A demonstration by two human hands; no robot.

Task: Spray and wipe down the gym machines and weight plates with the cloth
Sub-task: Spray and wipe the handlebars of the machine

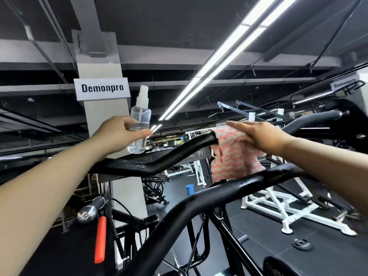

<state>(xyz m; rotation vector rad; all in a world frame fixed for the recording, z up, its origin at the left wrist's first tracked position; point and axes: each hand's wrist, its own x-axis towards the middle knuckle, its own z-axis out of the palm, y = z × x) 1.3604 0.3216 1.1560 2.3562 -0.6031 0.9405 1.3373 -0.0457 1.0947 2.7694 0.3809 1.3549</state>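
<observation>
My left hand [119, 134] grips a small clear spray bottle [140, 120] with a white nozzle, held upright above the far black bent bar [175, 154] of a gym machine. My right hand [256, 136] lies with straight fingers on a pink and white striped cloth [233, 156], pressing it onto the top of that bar. The rest of the cloth hangs down behind a nearer black bent bar [199, 202]. Wet spots show on both bars.
A grey pillar [111, 108] with a "Demonpro" sign stands behind the bottle. An orange handle [100, 240] and chrome bar end [87, 213] sit lower left. White machine frames [282, 208], a blue bucket [189, 189] and a small weight plate [301, 245] are on the dark floor.
</observation>
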